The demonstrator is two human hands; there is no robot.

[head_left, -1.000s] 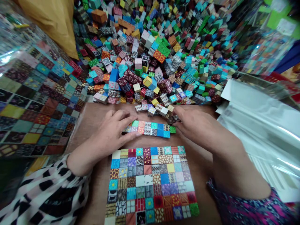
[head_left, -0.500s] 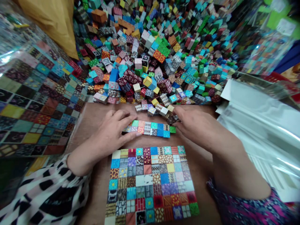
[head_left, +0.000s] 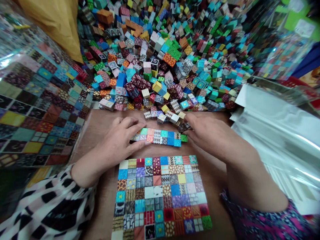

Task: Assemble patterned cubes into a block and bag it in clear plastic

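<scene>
A two-row strip of small patterned cubes [head_left: 163, 137] lies on the table, with a blue pair near its right end. My left hand [head_left: 117, 136] is closed around the strip's left end, thumb along the near side and fingers over the far side. My right hand [head_left: 210, 133] is at the strip's right end, its thumb and fingers around a dark patterned cube [head_left: 184, 127] at the near edge of the pile. Beside that thumb, a green cube [head_left: 184, 137] sits against the strip's end. Closer to me rests a flat block of cubes [head_left: 162, 190] packed in rows.
A large heap of loose patterned cubes [head_left: 160, 66] covers the far side of the table [head_left: 97, 123]. At left stand plastic-wrapped cube sheets [head_left: 37, 116] below a yellow bag [head_left: 57, 23]. White boxes and clear plastic wrap [head_left: 277, 133] lie at right.
</scene>
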